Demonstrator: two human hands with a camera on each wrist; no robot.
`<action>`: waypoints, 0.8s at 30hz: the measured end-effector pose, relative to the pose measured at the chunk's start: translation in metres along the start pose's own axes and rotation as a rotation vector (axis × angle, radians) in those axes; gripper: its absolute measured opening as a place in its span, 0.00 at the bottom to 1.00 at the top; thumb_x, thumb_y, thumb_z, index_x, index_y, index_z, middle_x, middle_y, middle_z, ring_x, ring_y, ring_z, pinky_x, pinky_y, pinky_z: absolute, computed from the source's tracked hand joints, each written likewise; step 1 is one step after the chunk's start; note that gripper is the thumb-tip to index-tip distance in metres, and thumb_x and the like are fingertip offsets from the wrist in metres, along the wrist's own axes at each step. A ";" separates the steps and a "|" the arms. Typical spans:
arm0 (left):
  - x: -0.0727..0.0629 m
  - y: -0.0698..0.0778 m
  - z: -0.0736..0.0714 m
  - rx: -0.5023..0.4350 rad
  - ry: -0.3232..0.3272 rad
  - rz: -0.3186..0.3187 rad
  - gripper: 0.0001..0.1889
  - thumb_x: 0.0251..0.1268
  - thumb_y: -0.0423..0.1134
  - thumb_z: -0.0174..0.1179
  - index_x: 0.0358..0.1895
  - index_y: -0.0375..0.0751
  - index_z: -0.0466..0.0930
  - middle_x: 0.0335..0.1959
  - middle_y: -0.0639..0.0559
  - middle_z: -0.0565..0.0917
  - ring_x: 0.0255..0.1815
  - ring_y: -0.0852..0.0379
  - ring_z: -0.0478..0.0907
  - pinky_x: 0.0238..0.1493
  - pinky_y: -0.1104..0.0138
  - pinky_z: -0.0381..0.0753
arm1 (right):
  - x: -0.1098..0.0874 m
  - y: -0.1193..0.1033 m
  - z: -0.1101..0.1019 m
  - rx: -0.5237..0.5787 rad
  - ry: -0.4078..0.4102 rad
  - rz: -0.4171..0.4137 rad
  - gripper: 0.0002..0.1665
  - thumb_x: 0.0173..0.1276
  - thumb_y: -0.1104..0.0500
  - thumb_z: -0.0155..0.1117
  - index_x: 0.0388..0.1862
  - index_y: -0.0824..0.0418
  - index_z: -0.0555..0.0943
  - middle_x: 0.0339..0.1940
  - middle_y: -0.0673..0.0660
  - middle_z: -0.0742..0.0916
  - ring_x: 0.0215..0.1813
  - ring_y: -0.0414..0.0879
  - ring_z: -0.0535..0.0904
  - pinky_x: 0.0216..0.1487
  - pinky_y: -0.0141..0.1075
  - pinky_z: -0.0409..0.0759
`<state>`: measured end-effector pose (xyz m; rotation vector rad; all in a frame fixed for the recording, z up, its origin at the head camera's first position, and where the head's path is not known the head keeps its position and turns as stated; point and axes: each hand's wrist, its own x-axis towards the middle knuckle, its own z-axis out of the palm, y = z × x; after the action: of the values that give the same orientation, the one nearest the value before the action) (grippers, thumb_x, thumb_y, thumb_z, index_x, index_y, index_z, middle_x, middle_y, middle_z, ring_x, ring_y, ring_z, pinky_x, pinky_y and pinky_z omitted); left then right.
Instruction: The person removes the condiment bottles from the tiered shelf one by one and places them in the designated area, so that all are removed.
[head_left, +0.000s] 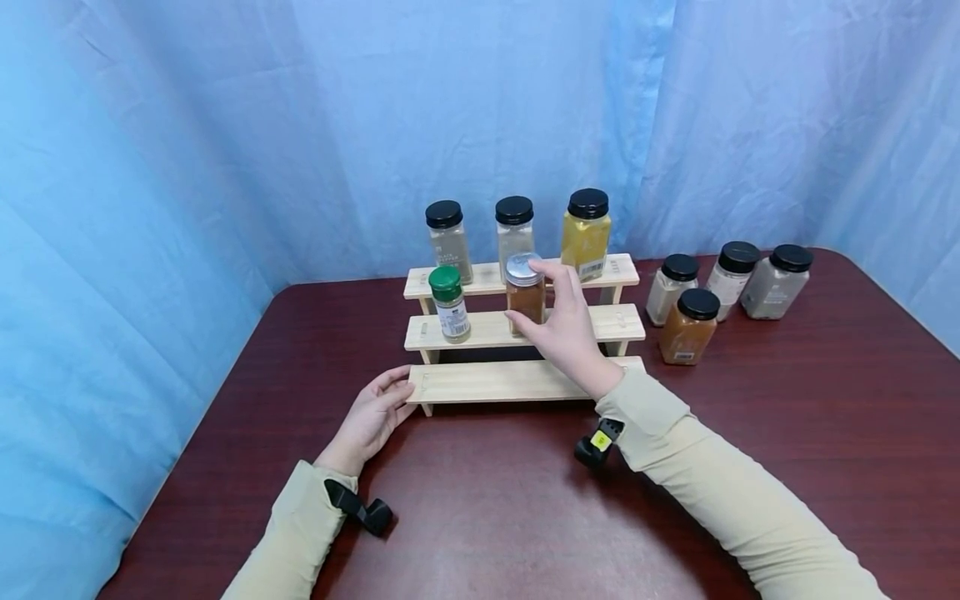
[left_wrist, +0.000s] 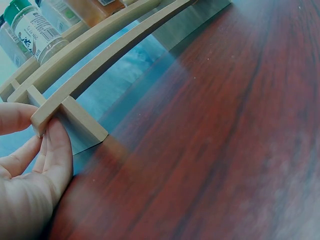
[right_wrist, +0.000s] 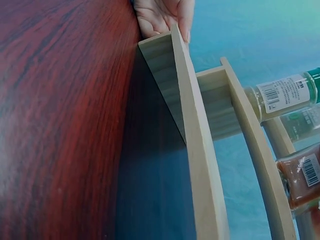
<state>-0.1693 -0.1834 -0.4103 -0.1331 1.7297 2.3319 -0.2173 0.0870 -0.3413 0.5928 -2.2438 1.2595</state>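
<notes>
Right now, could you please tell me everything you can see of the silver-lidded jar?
The silver-lidded jar looks clear, like glass or plastic, with orange-brown contents. Its round lid is on and looks metallic; a white barcode label shows in the right wrist view. The jar is upright at the wooden rack's middle tier, right of the green-capped jar. The right hand holds it, thumb across its front, a finger at the lid. Whether its base touches the tier is unclear.

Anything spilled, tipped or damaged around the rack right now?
Nothing stands out: the wooden rack looks undamaged, the silver-lidded jar in the right hand and the other jars are upright, and no spill shows on the table.
</notes>
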 end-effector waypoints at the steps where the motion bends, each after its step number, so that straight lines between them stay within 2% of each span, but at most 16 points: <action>1: 0.000 0.000 0.000 0.002 0.001 0.000 0.25 0.70 0.24 0.41 0.68 0.27 0.50 0.40 0.57 0.76 0.39 0.67 0.78 0.43 0.75 0.76 | -0.001 0.000 0.000 -0.001 0.007 -0.007 0.40 0.56 0.63 0.72 0.63 0.60 0.61 0.60 0.65 0.69 0.58 0.56 0.69 0.52 0.48 0.75; 7: 0.000 0.000 0.000 0.005 -0.003 0.001 0.25 0.70 0.23 0.40 0.69 0.26 0.49 0.40 0.57 0.76 0.39 0.67 0.78 0.43 0.75 0.76 | -0.004 0.004 0.005 0.021 0.070 -0.077 0.40 0.53 0.66 0.73 0.61 0.59 0.62 0.57 0.66 0.70 0.54 0.56 0.70 0.48 0.47 0.75; 15: 0.000 0.001 0.000 0.005 -0.001 0.006 0.26 0.70 0.24 0.41 0.69 0.26 0.49 0.40 0.56 0.76 0.40 0.67 0.78 0.43 0.75 0.76 | -0.011 0.011 0.010 0.032 0.194 -0.279 0.38 0.47 0.71 0.74 0.55 0.62 0.65 0.55 0.70 0.71 0.55 0.59 0.71 0.48 0.42 0.75; 19: 0.000 0.000 -0.001 -0.001 -0.003 0.004 0.25 0.70 0.23 0.41 0.69 0.25 0.49 0.40 0.56 0.76 0.39 0.66 0.78 0.43 0.75 0.76 | -0.014 0.014 0.009 0.058 0.234 -0.304 0.39 0.43 0.73 0.75 0.53 0.64 0.65 0.53 0.70 0.72 0.54 0.58 0.73 0.51 0.34 0.76; 24: 0.000 0.001 0.000 0.002 -0.007 0.006 0.25 0.69 0.23 0.41 0.68 0.25 0.50 0.40 0.56 0.76 0.39 0.66 0.78 0.43 0.74 0.76 | -0.015 0.014 0.006 0.103 0.235 -0.322 0.40 0.40 0.76 0.75 0.52 0.67 0.65 0.53 0.72 0.72 0.55 0.56 0.72 0.55 0.24 0.71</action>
<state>-0.1696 -0.1840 -0.4098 -0.1189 1.7320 2.3320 -0.2150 0.0909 -0.3625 0.7667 -1.8167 1.2137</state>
